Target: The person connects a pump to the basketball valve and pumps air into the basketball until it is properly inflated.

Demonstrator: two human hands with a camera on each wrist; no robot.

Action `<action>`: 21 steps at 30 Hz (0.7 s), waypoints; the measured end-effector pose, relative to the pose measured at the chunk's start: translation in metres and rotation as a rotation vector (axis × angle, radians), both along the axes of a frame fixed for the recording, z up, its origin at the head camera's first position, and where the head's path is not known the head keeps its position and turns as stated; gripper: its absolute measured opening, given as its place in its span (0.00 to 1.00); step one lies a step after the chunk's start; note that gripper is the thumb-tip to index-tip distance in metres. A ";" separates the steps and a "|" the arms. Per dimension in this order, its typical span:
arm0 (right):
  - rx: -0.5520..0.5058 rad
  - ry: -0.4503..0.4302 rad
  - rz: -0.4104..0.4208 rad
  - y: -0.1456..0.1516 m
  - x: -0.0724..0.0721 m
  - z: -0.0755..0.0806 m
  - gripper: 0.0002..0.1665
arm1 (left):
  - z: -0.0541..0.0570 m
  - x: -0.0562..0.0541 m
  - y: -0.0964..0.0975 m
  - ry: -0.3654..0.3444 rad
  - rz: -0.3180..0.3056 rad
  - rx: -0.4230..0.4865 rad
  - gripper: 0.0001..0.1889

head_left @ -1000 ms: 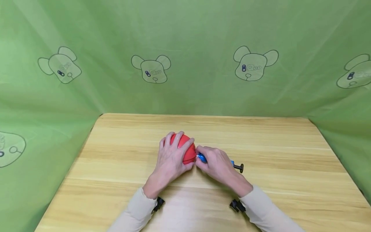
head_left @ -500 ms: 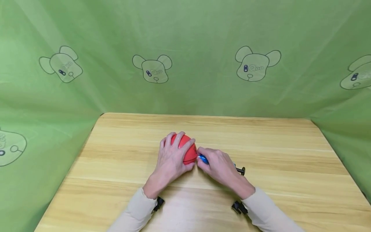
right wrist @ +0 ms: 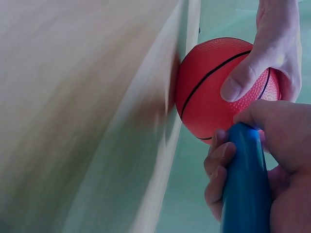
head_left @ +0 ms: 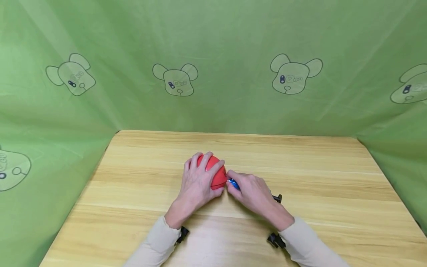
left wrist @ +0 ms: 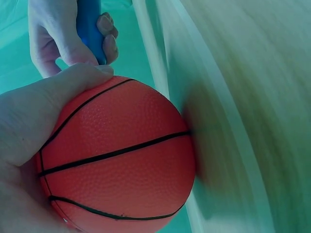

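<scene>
A small red basketball (head_left: 218,179) with black seams rests on the wooden table. My left hand (head_left: 196,181) grips it from above and the left, fingers spread over the top and thumb low on the near side. In my right hand (head_left: 251,192) is a blue ball pump (right wrist: 247,179), its fingers and thumb curled round the barrel. The pump's thin tip points at the ball's right side; whether it sits inside the ball is hidden. Its black handle (head_left: 278,198) sticks out behind the right hand.
The wooden table (head_left: 150,148) spreads around both hands. Green curtains (head_left: 230,37) with bear-head outlines hang behind it and at both sides. A black wrist camera (head_left: 181,235) sits at the left cuff, another black device (head_left: 276,240) at the right cuff.
The right hand and pump have shifted slightly right, and less of the pump's rear shows behind the hand. The left hand stays on the ball.
</scene>
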State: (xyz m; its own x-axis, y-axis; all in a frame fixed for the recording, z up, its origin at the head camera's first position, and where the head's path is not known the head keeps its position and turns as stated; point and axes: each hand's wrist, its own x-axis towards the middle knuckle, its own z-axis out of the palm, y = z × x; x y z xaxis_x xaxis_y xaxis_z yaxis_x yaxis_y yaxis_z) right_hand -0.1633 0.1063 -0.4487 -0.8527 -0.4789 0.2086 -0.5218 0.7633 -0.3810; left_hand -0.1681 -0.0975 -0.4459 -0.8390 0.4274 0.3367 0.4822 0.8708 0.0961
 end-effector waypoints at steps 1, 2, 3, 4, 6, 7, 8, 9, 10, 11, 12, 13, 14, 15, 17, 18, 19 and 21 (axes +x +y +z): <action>0.002 -0.005 0.000 0.000 0.000 0.000 0.05 | 0.000 0.000 0.000 0.003 -0.001 -0.001 0.39; 0.005 -0.010 0.000 0.001 0.001 0.000 0.05 | 0.000 0.000 0.001 0.006 -0.003 -0.002 0.39; 0.006 -0.015 0.000 0.001 0.001 -0.001 0.06 | 0.000 0.000 0.001 0.009 -0.006 -0.001 0.39; 0.007 -0.021 0.000 0.002 0.001 -0.001 0.06 | 0.000 0.000 0.001 0.013 -0.009 0.001 0.38; 0.009 -0.031 -0.001 0.003 0.002 -0.001 0.07 | -0.001 0.000 0.002 0.020 -0.015 0.004 0.38; 0.009 -0.033 0.000 0.003 0.002 -0.001 0.07 | -0.001 0.000 0.002 0.024 -0.018 0.006 0.38; 0.010 -0.036 0.001 0.003 0.002 -0.001 0.07 | -0.002 0.000 0.001 0.025 -0.019 0.007 0.38; 0.009 -0.036 0.002 0.003 0.002 -0.002 0.07 | -0.002 0.000 0.001 0.028 -0.021 0.008 0.38; 0.009 -0.035 0.004 0.003 0.002 -0.002 0.07 | -0.003 0.000 0.001 0.030 -0.022 0.008 0.38; 0.008 -0.035 0.006 0.003 0.002 -0.002 0.07 | -0.003 0.000 0.001 0.032 -0.022 0.006 0.38; 0.007 -0.031 0.010 0.004 0.002 -0.003 0.07 | -0.003 0.000 0.001 0.033 -0.024 0.005 0.38; 0.007 -0.029 0.012 0.004 0.002 -0.003 0.07 | -0.003 0.000 0.001 0.032 -0.024 0.005 0.38; 0.006 -0.027 0.015 0.004 0.002 -0.003 0.07 | -0.003 0.000 0.001 0.031 -0.025 0.003 0.38; 0.007 -0.025 0.017 0.004 0.002 -0.003 0.07 | -0.003 0.000 0.001 0.032 -0.026 0.002 0.38; 0.008 -0.021 0.020 0.004 0.001 -0.003 0.07 | -0.002 -0.001 0.001 0.028 -0.028 0.001 0.38; 0.009 -0.018 0.020 0.004 0.001 -0.003 0.07 | -0.002 -0.001 0.001 0.027 -0.029 0.001 0.38; 0.010 -0.018 0.020 0.004 0.001 -0.003 0.07 | -0.002 -0.001 0.001 0.025 -0.028 0.001 0.38; 0.011 -0.016 0.018 0.004 0.001 -0.004 0.07 | -0.002 -0.001 0.001 0.027 -0.028 0.000 0.37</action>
